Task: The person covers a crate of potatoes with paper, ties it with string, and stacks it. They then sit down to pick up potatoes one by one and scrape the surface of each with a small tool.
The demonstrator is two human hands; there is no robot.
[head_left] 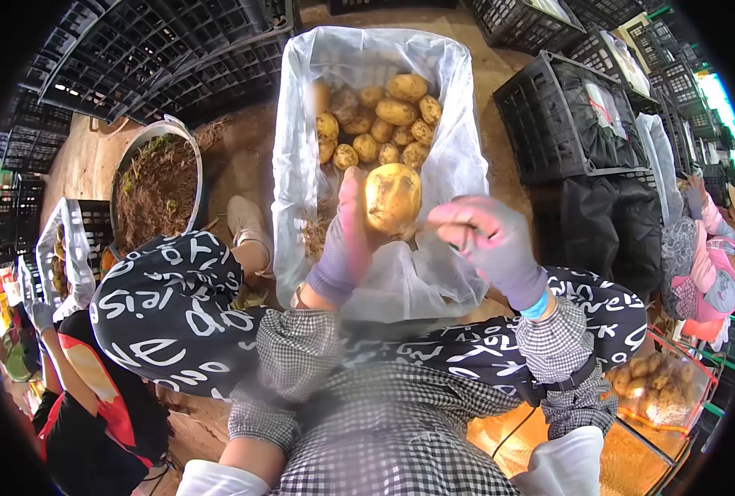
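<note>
My left hand (347, 244), in a greyish-purple glove, grips a large yellow potato (392, 198) with a brownish patch on its skin. The potato is held up over the near part of a crate lined with clear plastic (287, 165). Just right of it, apart from the potato, my right hand (493, 248) has its gloved fingers curled in. Whatever those fingers may hold is hidden. Several smaller potatoes (396, 112) lie in the far half of the lined crate, some with dirt on them.
Left of the crate stands a tub (159, 182) of soil and plant scraps. Black crates (541, 124) are stacked at the right and far left. A mesh bag of potatoes (652, 388) lies at lower right. Other people (95, 397) sit on both sides.
</note>
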